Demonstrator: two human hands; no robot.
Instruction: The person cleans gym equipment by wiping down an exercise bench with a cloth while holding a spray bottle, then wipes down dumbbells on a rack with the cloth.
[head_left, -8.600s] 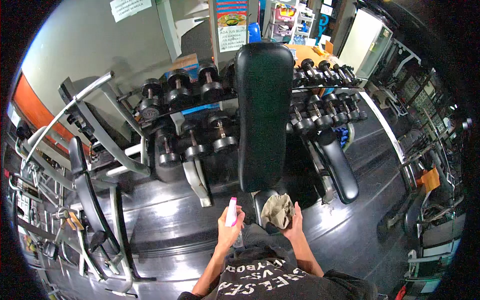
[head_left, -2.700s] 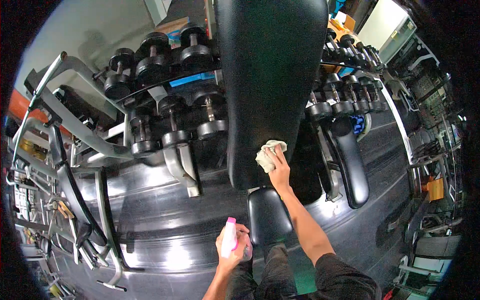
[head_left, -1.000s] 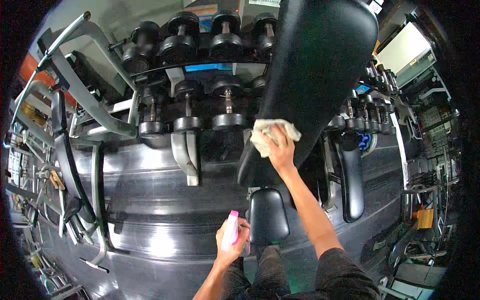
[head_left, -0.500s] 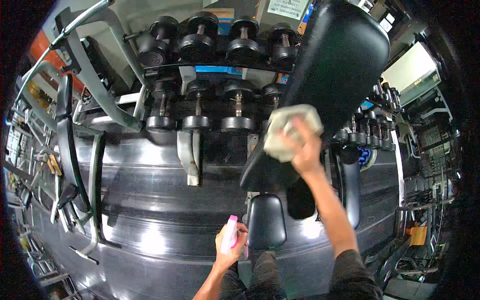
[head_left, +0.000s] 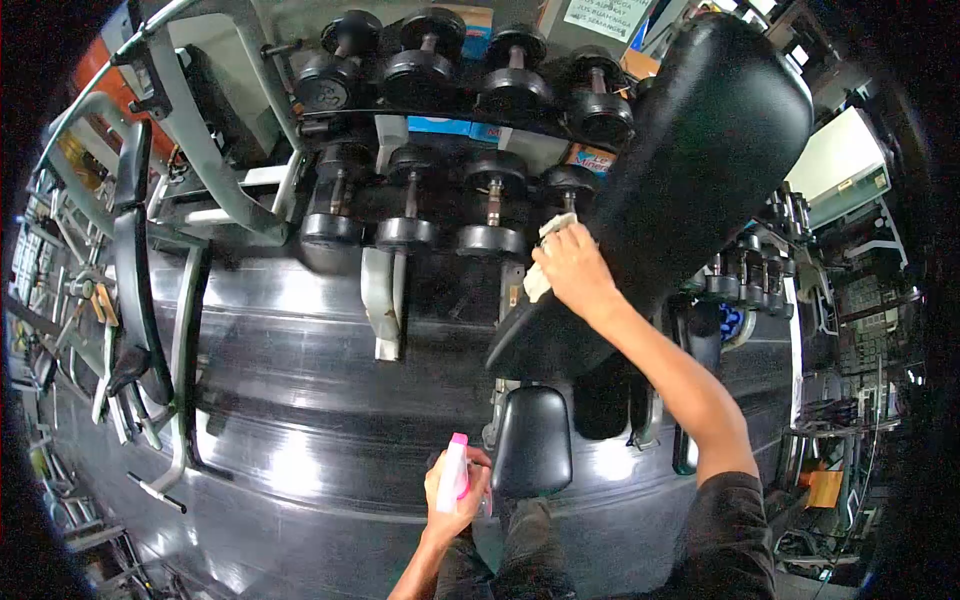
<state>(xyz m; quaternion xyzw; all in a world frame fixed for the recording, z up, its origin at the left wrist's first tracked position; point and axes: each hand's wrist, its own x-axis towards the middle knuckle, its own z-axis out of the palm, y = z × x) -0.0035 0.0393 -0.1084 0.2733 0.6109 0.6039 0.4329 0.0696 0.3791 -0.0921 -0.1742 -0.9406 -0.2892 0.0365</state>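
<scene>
Far L: a narrow black bench [head_left: 135, 270], angled up. Next, the dumbbells [head_left: 490, 240], 2 rows of 4 on the L side of the pad, lower row just behind the cloth. Below, approx. mid-frame, the L hand [head_left: 457, 492] is wrapped round a white spray bottle w/ pink trim [head_left: 454, 478], fingers closed on it; can't tell if any finger is on the trigger. Bottle's near the L edge of the small seat pad [head_left: 533, 440], not on it.

Above, at the L long edge of the big tilted pad [head_left: 720, 130], lower half: the pale cloth [head_left: 538, 282], bunched under the R hand [head_left: 578, 270]. Fingers bent, close tog., clamped on the cloth; tips partly hidden.

To wipe this edge well, I'd fold the cloth round it so top & side both get contact, press evenly, run full length to the top L corner, then down to the bottom end. Mind knuckles vs. dumbbells. Bottle's best held low, nozzle away from the body.
</scene>
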